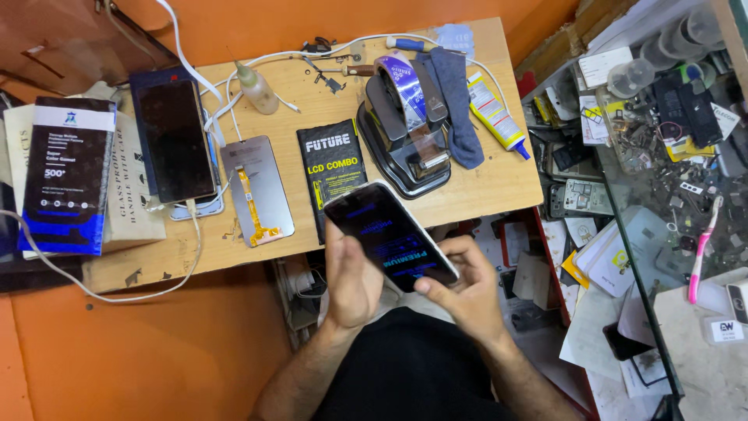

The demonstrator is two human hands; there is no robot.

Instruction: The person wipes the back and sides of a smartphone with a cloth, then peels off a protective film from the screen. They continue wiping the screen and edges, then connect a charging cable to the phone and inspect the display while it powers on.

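Both hands grasp one phone (389, 235), held just off the near edge of the bench (499, 187) and above the lap. The left hand (352, 282) closes round its lower left edge from beneath, thumb up along the side; the right hand (465, 290) pinches the lower right corner, thumb on the glass. The phone lies tilted, dark face up, with a printed film or label showing on the screen, so the protective layer looks not yet peeled. Whether the phone is fully assembled cannot be told from here. On the bench just beyond it lies a black parts packet (333, 173), and left of that a bare display panel (257, 189) face down with its orange flex cable showing, which I judge to be either the removed or a spare part. Further left a second phone (173, 140) lies on a charging cable, beside a dark blue box (66, 175). Right of the packet stands a tape dispenser (403, 129) with a grey cloth (456, 101) draped on it, then a glue tube (495, 113). A small bottle (255, 90) stands at the back. A pink toothbrush (703, 248) lies on the glass counter (662, 234) at right.
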